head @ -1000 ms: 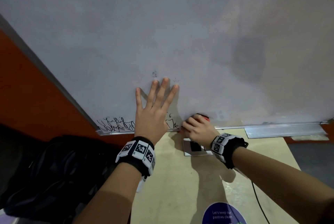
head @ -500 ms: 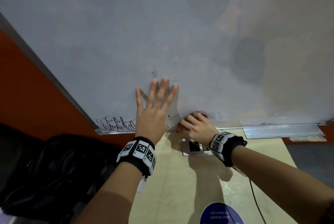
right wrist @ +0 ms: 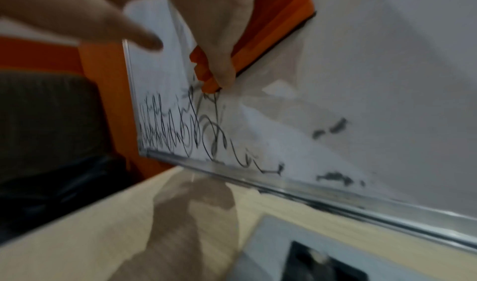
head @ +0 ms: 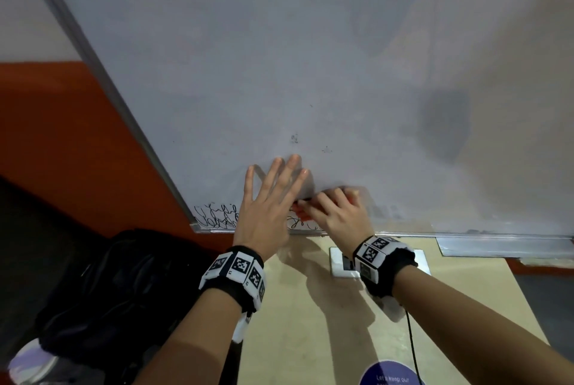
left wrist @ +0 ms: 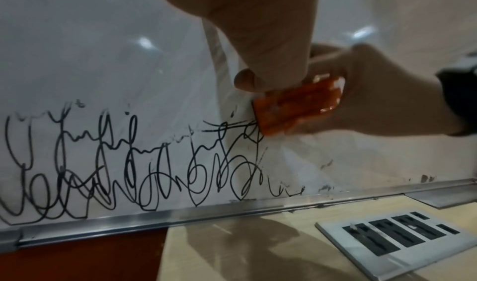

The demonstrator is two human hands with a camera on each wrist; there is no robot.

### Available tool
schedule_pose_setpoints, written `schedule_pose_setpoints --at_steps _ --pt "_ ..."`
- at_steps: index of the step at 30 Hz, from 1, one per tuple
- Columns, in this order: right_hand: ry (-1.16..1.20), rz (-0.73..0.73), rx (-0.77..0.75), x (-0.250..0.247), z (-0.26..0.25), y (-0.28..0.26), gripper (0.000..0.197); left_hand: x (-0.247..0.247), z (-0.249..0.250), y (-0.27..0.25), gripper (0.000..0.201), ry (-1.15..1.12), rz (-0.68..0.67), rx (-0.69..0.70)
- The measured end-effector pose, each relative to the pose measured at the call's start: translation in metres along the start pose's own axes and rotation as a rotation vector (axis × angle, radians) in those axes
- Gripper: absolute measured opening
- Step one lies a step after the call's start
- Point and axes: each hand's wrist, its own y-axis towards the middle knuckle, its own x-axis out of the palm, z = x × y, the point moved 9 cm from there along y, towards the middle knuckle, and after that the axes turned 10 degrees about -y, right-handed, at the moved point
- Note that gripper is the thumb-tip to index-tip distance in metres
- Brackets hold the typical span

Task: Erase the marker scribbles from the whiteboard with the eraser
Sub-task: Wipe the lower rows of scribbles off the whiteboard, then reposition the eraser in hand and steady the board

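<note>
- The right hand (head: 337,213) has moved the eraser (left wrist: 300,107) left along the bottom of the whiteboard (head: 279,58); it now touches the right end of the scribbles (left wrist: 123,163).
- 1 second ago the eraser sat further right, near the bottom rail (left wrist: 232,210); the stretch it left now shows only faint grey smears (right wrist: 333,176).
- The right hand's fingers curl over the eraser's back and pinch it against the board.
- The left hand (head: 267,207) is still spread flat on the board, fingers straight, just left of the eraser, holding nothing.
- Judgement: wiping has reached the remaining ink, but most of the scribbles toward the left corner are still intact, and the left hand stands over part of them.
- The left hand will likely have to move aside before the strokes go on leftward.
</note>
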Motion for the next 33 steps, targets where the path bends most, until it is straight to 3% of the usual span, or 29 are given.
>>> schedule_pose_setpoints --at_steps 3,5,8,11,14,16,19,28,33 --pt "-0.011 -0.060 0.051 0.000 0.002 0.008 0.017 0.002 -0.001 -0.004 0.101 -0.032 -0.022 -0.042" --pt "0.012 -0.190 0.124 0.010 0.005 0.003 0.028 -0.001 -0.002 -0.007 0.091 -0.078 0.003 -0.066" --pt "0.147 -0.386 0.364 0.016 0.015 -0.005 0.047 -0.002 -0.003 -0.013 0.076 -0.243 0.058 -0.151" --pt "0.295 -0.445 0.580 0.005 0.022 -0.015 0.050 0.012 0.005 -0.020 0.067 -0.405 -0.019 -0.212" --pt "0.462 -0.467 0.758 -0.003 0.031 -0.027 0.055 0.027 0.028 -0.023 0.076 -0.606 -0.137 -0.201" --pt "0.529 -0.430 0.819 -0.010 0.035 -0.029 0.062 0.029 0.041 -0.023 0.091 -0.748 -0.153 -0.241" --pt "0.568 -0.402 0.900 -0.020 0.043 -0.031 0.055 0.025 0.056 -0.019 0.108 -0.832 -0.141 -0.301" --pt "0.660 -0.441 0.885 -0.030 0.051 -0.027 0.052 0.012 0.064 0.003 0.076 -0.736 -0.060 -0.370" --pt "0.591 -0.444 0.845 -0.037 0.055 -0.014 0.052 0.007 0.061 0.006 0.084 -0.725 -0.008 -0.401"
